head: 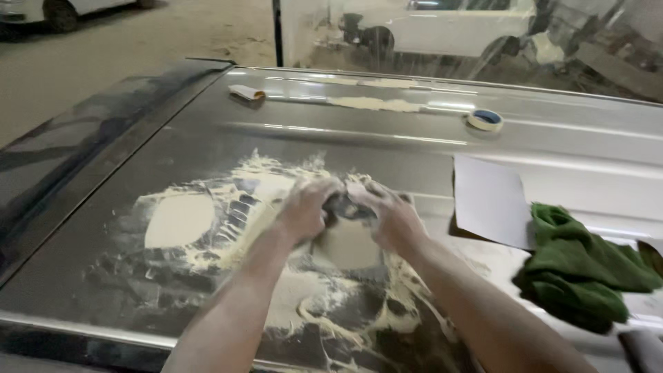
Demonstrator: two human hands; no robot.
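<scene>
On the flat roof of a silver car, both hands press down on one small dark sanding pad. The left hand curls its fingers over the left end of the pad. The right hand wraps its fingers over the right end. Both hands grip it tight, and they touch each other over the pad. Most of the pad is hidden under the fingers, so only a little dark bit shows between them. It is hard to tell its true shape. Both hands are dusty and pale with paste.

The pad sits near the middle of a big messy patch of cream filler paste. The paste is wet and smeared in swirls, with a smooth pale spot to the left of the hands.

To the right of the hands lies a sheet of grey paper. Just beside it is a crumpled green cloth, partly on top of the sheet's edge. Farther back on the roof are a roll of tape and a small folded scrap. Long thin streaks of filler show near the far edge. Behind the roof stands a white car, blurry and cut off at the top.
</scene>
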